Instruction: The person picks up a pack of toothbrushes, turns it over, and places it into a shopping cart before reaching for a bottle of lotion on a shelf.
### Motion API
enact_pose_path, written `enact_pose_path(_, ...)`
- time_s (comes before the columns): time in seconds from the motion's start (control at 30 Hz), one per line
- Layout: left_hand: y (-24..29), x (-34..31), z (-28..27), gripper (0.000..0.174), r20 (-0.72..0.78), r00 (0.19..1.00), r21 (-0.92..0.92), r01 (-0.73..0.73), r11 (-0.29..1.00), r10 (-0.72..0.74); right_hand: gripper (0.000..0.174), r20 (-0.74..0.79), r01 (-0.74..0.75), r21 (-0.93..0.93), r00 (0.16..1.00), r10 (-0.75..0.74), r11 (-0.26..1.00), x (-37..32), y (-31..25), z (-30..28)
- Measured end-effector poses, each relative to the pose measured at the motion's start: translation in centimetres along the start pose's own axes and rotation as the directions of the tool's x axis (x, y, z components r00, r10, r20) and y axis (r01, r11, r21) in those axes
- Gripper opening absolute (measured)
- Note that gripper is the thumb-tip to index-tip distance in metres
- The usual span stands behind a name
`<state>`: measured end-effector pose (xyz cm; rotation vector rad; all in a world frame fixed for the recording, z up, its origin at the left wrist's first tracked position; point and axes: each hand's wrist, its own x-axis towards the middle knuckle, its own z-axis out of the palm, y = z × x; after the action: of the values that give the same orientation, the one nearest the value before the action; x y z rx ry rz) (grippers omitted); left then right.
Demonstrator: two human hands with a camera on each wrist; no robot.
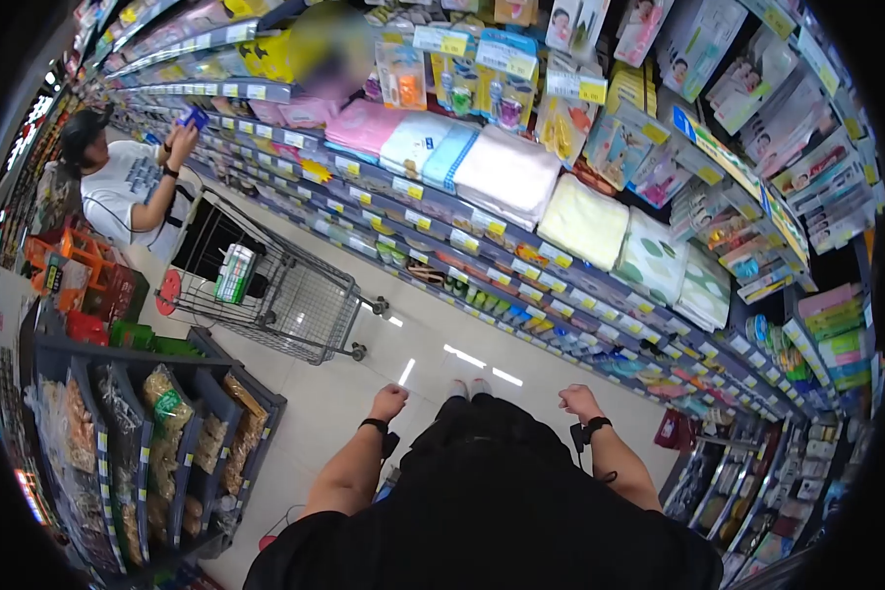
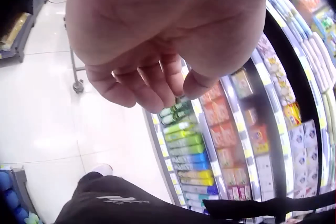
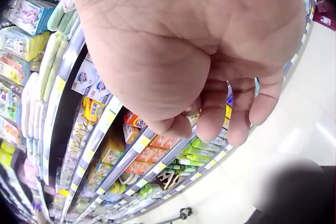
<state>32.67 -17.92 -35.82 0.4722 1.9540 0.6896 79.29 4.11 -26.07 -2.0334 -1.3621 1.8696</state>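
Hanging empty with fingers loosely bent, the left hand (image 1: 390, 403) at 7 o'clock and the right hand (image 1: 580, 401) at 4 o'clock are nearest the shelf (image 1: 442, 204), which runs from 10 to 4 o'clock with towels (image 1: 506, 177) at 1 and price tags (image 1: 555, 254) too small to read. In the right wrist view, an orange pack (image 3: 134, 121) at 8 o'clock appears to read "Tide", while white boxes (image 3: 84, 78) at 9 carry badges with illegible lettering.

Looks like a supermarket: got price-tagged shelves (image 1: 497, 226) at one o'clock, shopping cart (image 1: 315, 295) at nine, bagged goods (image 1: 170, 398) around eight.
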Motion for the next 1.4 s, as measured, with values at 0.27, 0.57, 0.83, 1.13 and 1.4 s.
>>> enact_pose_path(0.27,2.5,3.4,5.7,0.037,0.285,0.939,0.311,-0.28,0.908,0.192,0.012,-0.112,0.013,0.005,0.994,-0.013,1.0,-5.1,12.4,-1.1)
enact_pose_path(0.57,4.7,6.8,6.0,0.03,0.382,0.92,0.569,-0.312,0.761,0.091,0.015,-0.369,-0.059,0.383,0.905,0.211,0.922,-11.5,21.7,-3.6)
enact_pose_path(0.83,12.9,3.0,18.0,0.021,0.398,0.877,0.406,-0.431,0.806,0.269,0.017,-0.324,0.0,0.552,0.921,0.215,0.834,-10.0,35.5,-3.7)
enact_pose_path(1.13,15.7,-14.9,37.2,0.027,0.862,0.494,0.394,-0.791,0.469,0.11,0.048,-0.442,0.067,0.053,0.896,-0.037,0.996,-13.9,36.5,-14.3)
enact_pose_path(1.4,16.9,-18.2,47.0,0.039,0.926,0.347,0.307,-0.921,0.238,0.15,0.043,-0.434,-0.133,-0.212,0.9,0.029,0.968,-17.2,51.5,-19.4)
